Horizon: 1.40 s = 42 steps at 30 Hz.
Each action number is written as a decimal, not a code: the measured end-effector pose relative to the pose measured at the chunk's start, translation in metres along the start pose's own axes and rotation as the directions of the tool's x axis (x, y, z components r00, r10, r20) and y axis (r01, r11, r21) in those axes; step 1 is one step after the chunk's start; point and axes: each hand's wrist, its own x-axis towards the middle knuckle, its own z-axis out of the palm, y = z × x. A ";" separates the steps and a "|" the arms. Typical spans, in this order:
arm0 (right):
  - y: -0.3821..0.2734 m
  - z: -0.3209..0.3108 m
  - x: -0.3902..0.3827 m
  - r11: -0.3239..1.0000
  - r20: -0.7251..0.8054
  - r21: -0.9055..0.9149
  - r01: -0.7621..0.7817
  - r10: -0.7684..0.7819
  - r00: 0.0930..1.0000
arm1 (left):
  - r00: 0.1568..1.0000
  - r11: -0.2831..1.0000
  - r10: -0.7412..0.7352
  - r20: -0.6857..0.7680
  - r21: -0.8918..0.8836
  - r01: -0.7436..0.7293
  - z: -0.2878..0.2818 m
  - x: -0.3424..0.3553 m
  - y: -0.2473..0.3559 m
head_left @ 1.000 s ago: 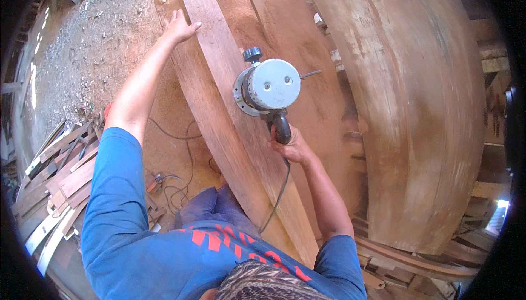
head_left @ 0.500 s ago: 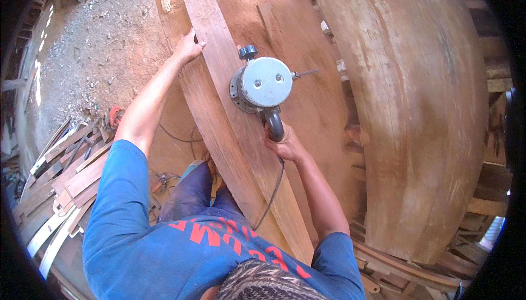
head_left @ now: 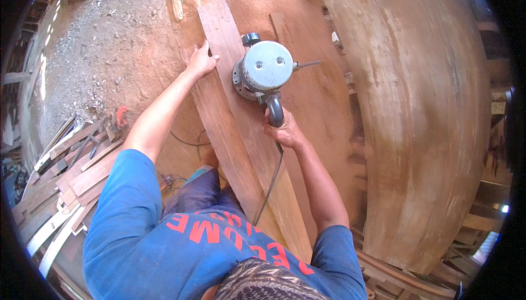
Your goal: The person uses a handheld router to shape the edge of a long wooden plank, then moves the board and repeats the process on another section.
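Note:
A handheld router [head_left: 266, 67] with a round grey motor housing, a black knob and a black curved handle sits on a long reddish-brown board [head_left: 216, 18]. My right hand [head_left: 286, 129] is wrapped around that handle, with the power cord [head_left: 272, 185] trailing back from it toward my body. Farther away, my left hand [head_left: 201, 62] lies against the board's left edge, its index finger stretched forward and thumb apart. Beneath the board is a wider wooden plank [head_left: 216, 119]. The router's cutting end is hidden under its housing.
On the right stands a large curved wooden slab [head_left: 411, 114]. Offcuts [head_left: 82, 174] are piled at the left, beside a red object [head_left: 121, 116]. Sawdust covers the ground [head_left: 312, 92], where a small wood piece [head_left: 278, 26] lies. A thin cable [head_left: 186, 142] runs near my legs.
The router has slid along the board toward its far end, my right hand moving with it. My left hand stays at the board's left edge. The whole view has shifted slightly.

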 end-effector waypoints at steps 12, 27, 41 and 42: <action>-0.021 -0.002 0.055 1.000 -0.020 0.010 0.029 -0.029 0.999 | 0.999 0.998 -0.038 0.031 0.055 0.036 0.000 -0.010 0.010; -0.043 0.036 0.106 0.962 -0.607 -0.019 0.272 -0.228 0.762 | 0.999 0.998 -0.029 0.018 -0.049 0.030 0.008 -0.005 0.007; 0.015 0.128 -0.265 0.912 -0.921 0.390 0.125 0.386 0.056 | 0.499 0.556 0.743 0.445 0.005 -0.831 0.058 -0.117 0.148; 0.016 0.150 -0.290 0.903 -0.907 0.403 0.151 0.416 -0.063 | 0.381 0.461 0.734 0.562 0.001 -0.888 0.077 -0.143 0.164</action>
